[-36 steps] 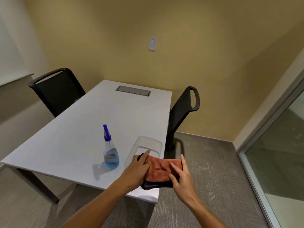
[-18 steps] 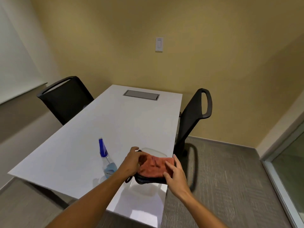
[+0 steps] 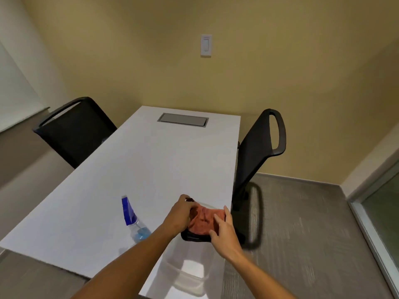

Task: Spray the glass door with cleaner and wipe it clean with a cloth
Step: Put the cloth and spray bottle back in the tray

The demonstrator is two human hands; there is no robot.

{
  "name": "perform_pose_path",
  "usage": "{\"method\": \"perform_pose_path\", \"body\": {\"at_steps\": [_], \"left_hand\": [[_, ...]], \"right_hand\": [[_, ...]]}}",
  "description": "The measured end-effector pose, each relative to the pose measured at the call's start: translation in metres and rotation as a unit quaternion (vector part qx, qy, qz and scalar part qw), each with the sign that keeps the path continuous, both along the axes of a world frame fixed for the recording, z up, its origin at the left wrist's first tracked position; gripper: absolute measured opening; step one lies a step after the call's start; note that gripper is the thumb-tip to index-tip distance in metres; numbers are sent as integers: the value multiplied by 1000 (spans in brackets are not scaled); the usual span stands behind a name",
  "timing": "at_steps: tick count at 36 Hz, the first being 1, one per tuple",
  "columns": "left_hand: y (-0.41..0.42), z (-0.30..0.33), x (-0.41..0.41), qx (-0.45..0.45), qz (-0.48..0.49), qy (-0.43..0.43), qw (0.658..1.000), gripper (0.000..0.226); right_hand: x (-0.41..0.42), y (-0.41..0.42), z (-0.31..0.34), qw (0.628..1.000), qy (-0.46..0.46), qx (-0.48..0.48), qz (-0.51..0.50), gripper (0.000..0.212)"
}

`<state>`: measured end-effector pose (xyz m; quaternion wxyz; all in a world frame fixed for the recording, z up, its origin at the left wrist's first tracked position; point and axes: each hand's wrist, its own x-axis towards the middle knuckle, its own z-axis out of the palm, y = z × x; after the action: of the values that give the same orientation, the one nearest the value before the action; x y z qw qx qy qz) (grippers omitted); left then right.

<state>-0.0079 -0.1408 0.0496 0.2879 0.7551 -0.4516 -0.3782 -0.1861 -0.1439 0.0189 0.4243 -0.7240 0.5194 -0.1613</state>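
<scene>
Small meeting room, tan walls, grey carpet. A white table (image 3: 138, 169) stands lengthwise away from the camera, with one black chair (image 3: 73, 130) at its left long edge and another chair (image 3: 259, 156) at its right long edge. A light switch (image 3: 206, 45) is on the far wall, and a grey cable hatch (image 3: 183, 120) is set into the table near its far edge.

The cloth (image 3: 201, 221), reddish on top with a dark underside, is held over the table's near right corner, above a clear plastic tub (image 3: 185, 270) that sits on that corner. The left hand (image 3: 179, 216) grips the cloth's left edge with curled fingers. The right hand (image 3: 222, 230) pinches the right side, thumb beneath and fingers on top. Two hands on opposite edges suggests the cloth is being bunched or folded into a wiping pad; motion blur makes it hard to tell which.

The spray bottle (image 3: 135, 223), blue nozzle and blue liquid, stands upright by the near edge, just left of the left forearm, untouched. It is within easy reach for whichever hand frees up first.

The glass door (image 3: 384, 212) is at the far right of the view, well apart from the table, only partly visible. Spraying and wiping appear not yet begun.
</scene>
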Motion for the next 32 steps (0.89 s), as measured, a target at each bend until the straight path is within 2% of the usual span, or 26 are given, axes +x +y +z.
{"method": "perform_pose_path", "body": {"at_steps": [8, 18, 28, 32], "left_hand": [[-18, -12, 9, 31, 36, 102, 994, 13], [-28, -29, 24, 49, 5, 131, 990, 12], [-28, -40, 24, 70, -37, 89, 993, 19], [-26, -42, 23, 54, -44, 76, 995, 21]], "right_hand": [[29, -4, -9, 998, 43, 15, -44, 50], [53, -5, -22, 992, 96, 15, -79, 46], [62, 4, -32, 976, 201, -26, -81, 74], [58, 9, -34, 975, 208, -42, -63, 87]]}}
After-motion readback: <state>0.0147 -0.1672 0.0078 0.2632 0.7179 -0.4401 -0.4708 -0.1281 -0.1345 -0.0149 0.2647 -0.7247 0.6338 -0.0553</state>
